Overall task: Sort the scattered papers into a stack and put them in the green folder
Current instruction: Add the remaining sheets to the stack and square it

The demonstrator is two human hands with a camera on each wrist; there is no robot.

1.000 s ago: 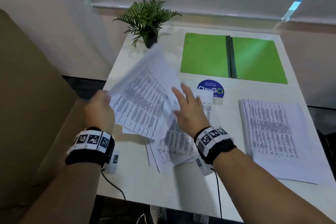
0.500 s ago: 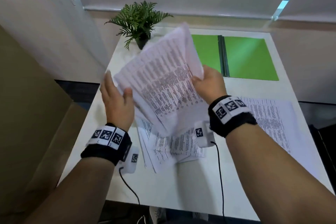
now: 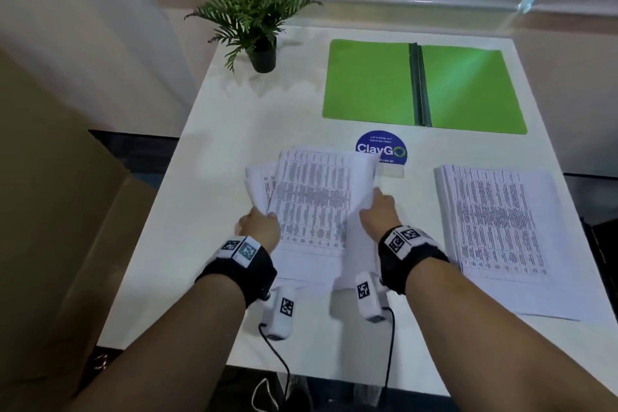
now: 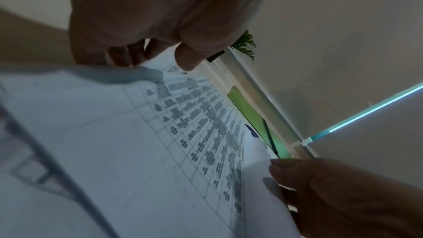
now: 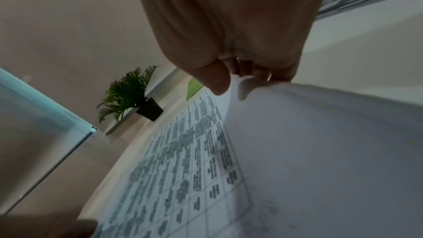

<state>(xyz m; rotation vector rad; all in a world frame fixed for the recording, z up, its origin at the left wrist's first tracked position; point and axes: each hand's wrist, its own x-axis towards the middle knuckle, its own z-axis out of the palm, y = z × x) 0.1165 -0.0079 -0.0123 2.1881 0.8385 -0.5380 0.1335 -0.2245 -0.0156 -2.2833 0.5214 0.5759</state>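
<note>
A: The left hand (image 3: pixel 259 227) and the right hand (image 3: pixel 379 212) are apart, each one pinching one side of the bundle of papers (image 3: pixel 312 204). Half a second ago they held this bundle high in the air, in front of the plant (image 3: pixel 252 15). Now it is down again, low over the counter (image 3: pixel 207 244), just in front of the blue sticker (image 3: pixel 381 149).

B: What does this mean for the task?

A: I think they are squaring the loose sheets. The edges are not even yet; on the left side some sheets stick out. The bundle must later join the neat pile (image 3: pixel 495 227), which lies to the right of the sticker.

B: And the green folder (image 3: pixel 424 85)?

A: It lies open and flat behind the sticker, with nothing in it.

B: Is there room to move?

A: Yes. Between the sticker and the folder the counter is bare, so the way is free. The neat pile lies near the right edge of the counter, and the plant stands far to the left of the folder, out of the way.
</note>
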